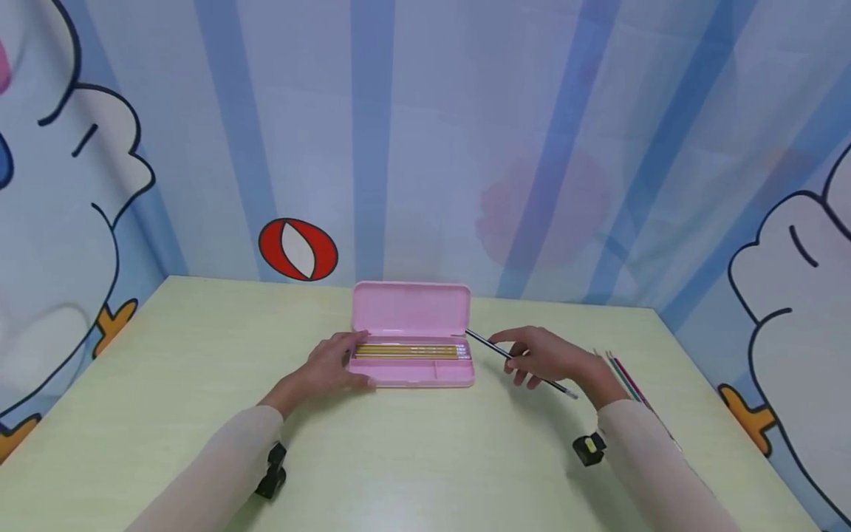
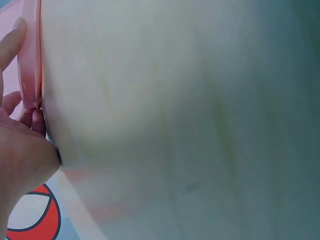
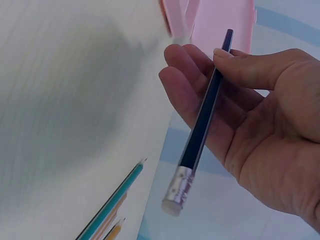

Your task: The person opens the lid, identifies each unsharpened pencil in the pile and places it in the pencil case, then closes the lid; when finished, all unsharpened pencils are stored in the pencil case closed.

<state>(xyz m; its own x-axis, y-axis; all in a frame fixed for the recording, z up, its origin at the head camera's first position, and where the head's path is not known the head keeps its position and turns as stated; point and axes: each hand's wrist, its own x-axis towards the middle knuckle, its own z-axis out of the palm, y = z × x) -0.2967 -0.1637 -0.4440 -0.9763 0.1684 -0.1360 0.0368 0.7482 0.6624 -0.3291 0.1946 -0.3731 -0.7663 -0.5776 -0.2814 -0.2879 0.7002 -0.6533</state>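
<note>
A pink pencil case (image 1: 411, 307) lies with its lid raised on the table. Several yellow pencils (image 1: 402, 351) rest side by side in its long compartment, their ends toward the right. My left hand (image 1: 330, 362) grips the case's left end, thumb at the front edge; the left wrist view shows fingers around the pink wall (image 2: 30, 60). To the right of the case, my right hand (image 1: 548, 356) pinches a dark pencil (image 3: 202, 120) between thumb and fingers. Its silver ferrule and white eraser point back toward me, and its other end lies close to the case's right side.
Several more pencils, among them a teal one (image 3: 112, 200) and a red one (image 1: 628, 380), lie on the table beyond my right forearm. A pale wooden table (image 1: 425, 458) extends to a striped blue cloth backdrop (image 1: 439, 148) with cartoon figures at both sides.
</note>
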